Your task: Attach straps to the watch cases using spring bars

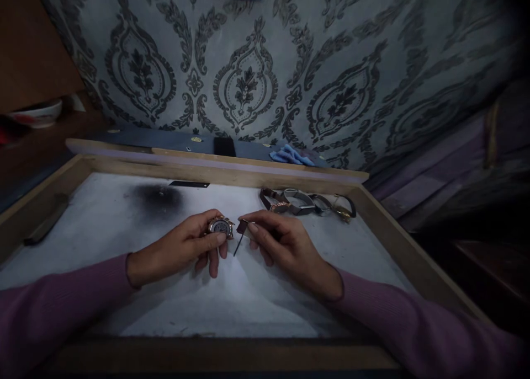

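My left hand (199, 238) is closed around the edge of a watch case (220, 227), round and gold-toned, its back turned up. No strap shows on the case. Just to the right, my right hand (277, 235) pinches a small dark reddish-brown piece (242, 226) that looks like the end of a watch strap. A thin dark strip (238, 244) slants down from those fingertips; whether it is a tool or the strap's edge, I cannot tell. A small gap separates the watch case from the brown piece. Both hands are above the white tray floor (174, 307).
Several watches (300, 201) lie at the tray's back right. A flat black strip (189, 184) rests near the back wall, and a dark long object (47, 222) at the left. Behind the wooden rim (215, 161) are a blue cloth (292, 155) and a black object (224, 147).
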Tool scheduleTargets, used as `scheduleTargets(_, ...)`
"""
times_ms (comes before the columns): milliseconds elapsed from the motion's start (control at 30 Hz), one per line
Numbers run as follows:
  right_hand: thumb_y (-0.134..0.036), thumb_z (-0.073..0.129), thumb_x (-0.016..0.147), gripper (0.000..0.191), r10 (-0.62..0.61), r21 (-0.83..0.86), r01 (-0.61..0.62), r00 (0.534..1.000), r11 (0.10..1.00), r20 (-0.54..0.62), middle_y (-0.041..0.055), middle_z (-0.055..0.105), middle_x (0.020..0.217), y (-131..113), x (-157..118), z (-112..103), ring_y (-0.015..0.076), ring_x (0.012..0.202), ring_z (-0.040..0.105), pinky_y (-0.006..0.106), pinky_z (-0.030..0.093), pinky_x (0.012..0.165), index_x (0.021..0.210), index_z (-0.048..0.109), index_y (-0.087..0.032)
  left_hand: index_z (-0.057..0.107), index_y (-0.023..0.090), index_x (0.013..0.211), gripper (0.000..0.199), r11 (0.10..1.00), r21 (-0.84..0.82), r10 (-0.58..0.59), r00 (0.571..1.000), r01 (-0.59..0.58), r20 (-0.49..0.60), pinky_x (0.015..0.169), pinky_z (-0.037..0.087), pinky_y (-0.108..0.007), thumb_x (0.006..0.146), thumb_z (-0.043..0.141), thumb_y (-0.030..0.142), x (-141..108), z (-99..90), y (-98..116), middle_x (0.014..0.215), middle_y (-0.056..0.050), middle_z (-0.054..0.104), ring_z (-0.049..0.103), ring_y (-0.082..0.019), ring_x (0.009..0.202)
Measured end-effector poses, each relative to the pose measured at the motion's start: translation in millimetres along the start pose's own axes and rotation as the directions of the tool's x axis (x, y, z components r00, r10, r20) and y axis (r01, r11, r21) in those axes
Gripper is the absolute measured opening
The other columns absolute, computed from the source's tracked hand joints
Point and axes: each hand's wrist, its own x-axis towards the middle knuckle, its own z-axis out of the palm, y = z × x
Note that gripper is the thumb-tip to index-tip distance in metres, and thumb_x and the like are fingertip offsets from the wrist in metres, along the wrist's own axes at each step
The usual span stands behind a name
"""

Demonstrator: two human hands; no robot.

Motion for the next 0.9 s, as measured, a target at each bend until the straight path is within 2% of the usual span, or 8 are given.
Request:
scheduleTargets(133, -0.03, 0.052, 0.092, 0.026, 0.0, -0.003, 0.0, 1.0, 1.0, 0.013, -0.0034, 0.054, 0.06, 0.2, 0.0, 0.4, 0.0038, 0.038, 0.042, 0.016, 0.032, 0.035, 0.105, 0.066, -0.012, 0.046, 0.017, 0.087, 0.018, 0.999, 0.035, 0.026, 0.999, -0.025, -0.019, 0.042, 0.035, -0.018, 0.092, 0.05, 0.035, 0.3, 0.8, -0.2, 0.077, 0.002, 0.057, 0.056, -0.007, 0.05)
scheduleTargets(300, -0.03, 0.053, 0.092, 0.026, 0.03, 0.025, -0.03, 0.999, 0.999, 0.025, -0.0034, 0.054, 0.06, 0.8, -0.5, 1.2, 0.0036, 0.038, 0.041, 0.016, 0.033, 0.035, 0.106, 0.067, -0.012, 0.046, 0.018, 0.085, 0.016, 0.996, 0.082, 0.04, 0.999, -0.038, -0.029, 0.043, 0.031, -0.019, 0.093, 0.047, 0.031, 0.2, 1.6, -1.6, 0.064, 0.005, 0.052, 0.05, -0.006, 0.047)
scheduleTargets(633, -0.028, 0.052, 0.092, 0.025, 0.024, 0.031, -0.025, 0.998, 0.999, 0.055, -0.0031, 0.053, 0.061, -0.5, -0.3, 1.8, 0.0042, 0.039, 0.041, 0.017, 0.033, 0.037, 0.105, 0.067, -0.012, 0.047, 0.017, 0.089, 0.012, 0.984, 0.15, 0.098, 0.995, -0.092, -0.036, 0.048, 0.033, -0.021, 0.094, 0.045, 0.028, -2.0, 2.9, -1.9, 0.076, 0.003, 0.053, 0.051, -0.006, 0.052)
scheduleTargets(900, -0.028, 0.051, 0.092, 0.026, 0.016, -0.001, -0.016, 0.998, 1.0, 0.055, -0.0036, 0.052, 0.059, -1.5, -0.6, 1.6, 0.0047, 0.04, 0.041, 0.017, 0.034, 0.038, 0.104, 0.067, -0.011, 0.046, 0.017, 0.087, 0.013, 0.976, 0.19, 0.12, 0.992, -0.109, -0.046, 0.051, 0.035, -0.022, 0.095, 0.045, 0.028, -4.0, 4.0, -1.1, 0.074, 0.004, 0.05, 0.05, -0.006, 0.054)
